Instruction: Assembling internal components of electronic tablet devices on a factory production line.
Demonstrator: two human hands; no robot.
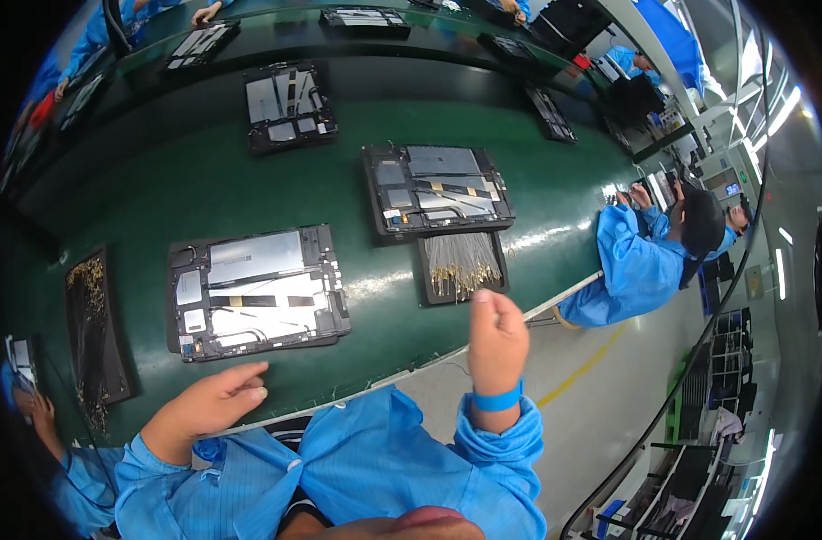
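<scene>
Perhaps the likeliest trouble is tangling: the thin wires lie bunched in a black tray near the front edge of the green surface, so a pull on 1 could snag its neighbours or bend a gold-coloured tip. The far device assembly hides the tray's far edge; if it rests on it, which I cannot tell, a bump might make it slide. The near device assembly lies face up, close to the surface's front edge, where a sleeve or wrist could knock it or scratch its bare parts.

The right hand is at that front edge, by the tray's near side, its fingers curled together; I cannot tell whether a wire is pinched between them. The left hand is at the same edge, below the near assembly, its fingers partly bent, with a small gap to the thumb and nothing visible in hold.

As for looks, the near assembly is a flat black frame around bright silver panels, with 2 smaller silver blocks along its left side, dark strips with tan patches across the middle, and a dark slab showing beneath its rim.
</scene>
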